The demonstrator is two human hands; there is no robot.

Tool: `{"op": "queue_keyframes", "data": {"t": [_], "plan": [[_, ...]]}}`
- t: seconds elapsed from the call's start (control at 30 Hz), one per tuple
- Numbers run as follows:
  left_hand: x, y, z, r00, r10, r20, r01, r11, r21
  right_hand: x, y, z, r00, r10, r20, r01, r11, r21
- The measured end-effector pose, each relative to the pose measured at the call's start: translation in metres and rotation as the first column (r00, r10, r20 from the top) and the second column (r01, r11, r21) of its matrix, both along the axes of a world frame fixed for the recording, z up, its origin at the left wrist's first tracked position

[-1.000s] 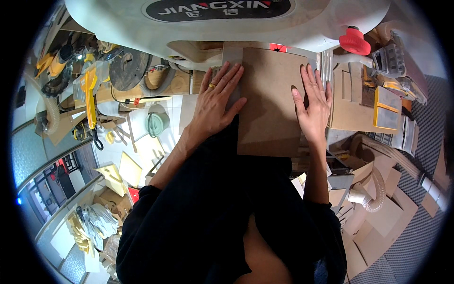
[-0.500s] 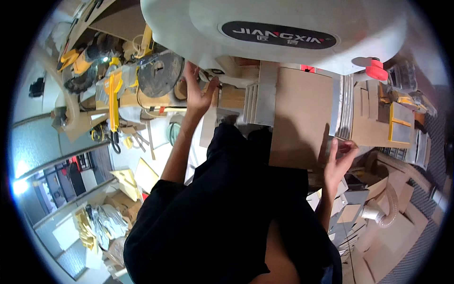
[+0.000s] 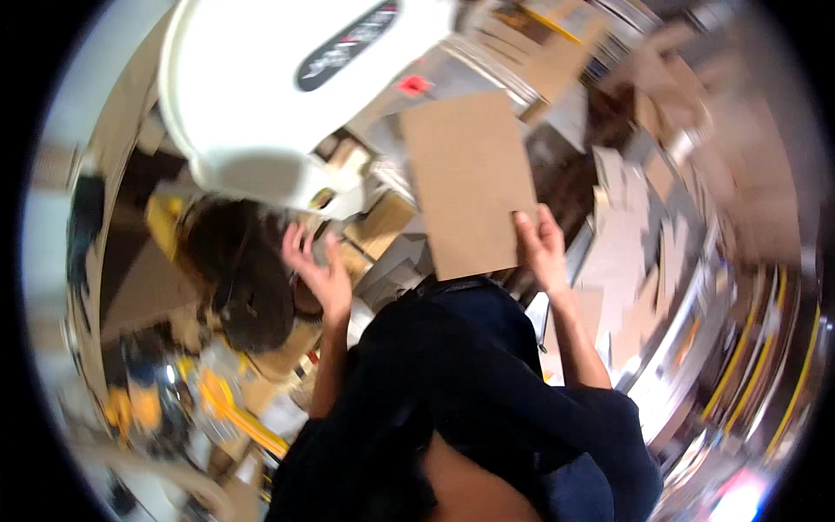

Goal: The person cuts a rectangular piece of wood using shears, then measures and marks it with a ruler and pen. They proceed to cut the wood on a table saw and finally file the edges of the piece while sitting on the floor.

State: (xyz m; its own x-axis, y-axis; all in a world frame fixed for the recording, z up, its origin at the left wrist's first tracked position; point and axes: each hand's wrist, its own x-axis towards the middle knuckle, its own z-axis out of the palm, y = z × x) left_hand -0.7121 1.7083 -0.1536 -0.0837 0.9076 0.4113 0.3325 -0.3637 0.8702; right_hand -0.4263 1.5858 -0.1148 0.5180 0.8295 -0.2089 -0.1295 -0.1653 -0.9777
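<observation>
A flat brown cardboard sheet (image 3: 468, 178) is lifted off the machine table, held at its lower right corner by my right hand (image 3: 541, 248). My left hand (image 3: 318, 271) hovers in the air to the left with fingers spread, holding nothing, just below the big white machine housing (image 3: 261, 96). The whole view is tilted and motion-blurred.
Stacks and loose pieces of cut cardboard (image 3: 626, 235) lie to the right. A dark round object (image 3: 252, 296) and yellow tools (image 3: 217, 391) sit at the lower left. My dark sleeves and torso fill the bottom centre.
The cardboard sheet has come off the machine table and is now carried to the right in my right hand. My left hand let go of the machine area. The view swung right.
</observation>
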Motion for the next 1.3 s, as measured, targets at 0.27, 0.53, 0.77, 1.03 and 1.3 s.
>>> {"op": "queue_keyframes", "data": {"t": [0.27, 0.53, 0.77, 1.03, 1.3], "plan": [[-0.010, -0.076, 0.022, 0.621, -0.415, 0.665, 0.738, 0.595, -0.318, -0.142, -0.121, 0.047, 0.978, -0.005, 0.208, 0.025, 0.995, -0.095], [-0.001, -0.117, 0.031, 0.586, -0.326, 0.742, 0.801, 0.370, -0.470, -0.189, -0.198, 0.045, 0.916, 0.048, 0.399, -0.007, 0.995, -0.104], [0.040, -0.208, 0.006, 0.412, -0.330, 0.849, 0.904, 0.031, -0.426, -0.216, -0.326, 0.045, 0.927, -0.246, 0.282, 0.297, 0.942, -0.155], [0.089, -0.247, 0.049, 0.433, -0.708, 0.558, 0.878, 0.190, -0.439, -0.259, -0.748, 0.054, 0.074, -0.408, 0.910, 0.992, -0.066, -0.110], [0.130, -0.454, 0.034, 0.289, -0.670, 0.684, 0.825, -0.188, -0.532, -0.368, -0.870, -0.078, -0.404, -0.801, 0.441, 0.868, -0.489, -0.093]]}}
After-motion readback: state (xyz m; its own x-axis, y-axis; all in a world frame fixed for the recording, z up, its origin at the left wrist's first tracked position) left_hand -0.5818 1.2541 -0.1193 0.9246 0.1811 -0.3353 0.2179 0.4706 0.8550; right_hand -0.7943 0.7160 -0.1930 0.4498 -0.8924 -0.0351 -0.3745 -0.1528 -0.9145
